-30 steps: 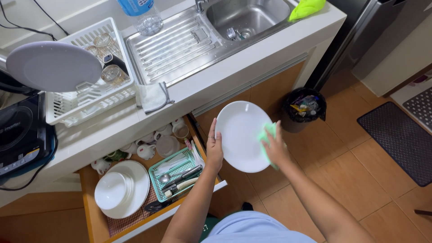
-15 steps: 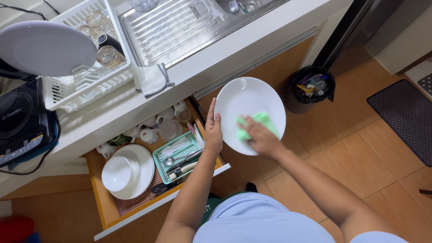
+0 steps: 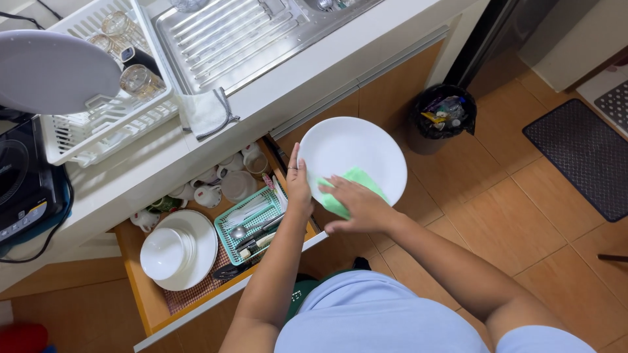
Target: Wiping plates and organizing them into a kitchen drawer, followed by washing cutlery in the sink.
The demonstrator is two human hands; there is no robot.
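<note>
Left hand (image 3: 299,189) grips the white plate (image 3: 353,153) by its rim, steadying it over the open drawer (image 3: 147,294) (stacked bowls inside), so right hand (image 3: 360,206) presses the green cloth (image 3: 356,180) flat on it.

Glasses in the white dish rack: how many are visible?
3 glasses: one at the rack's back, one left of it, one nearer front. The large lid may hide more.
</note>
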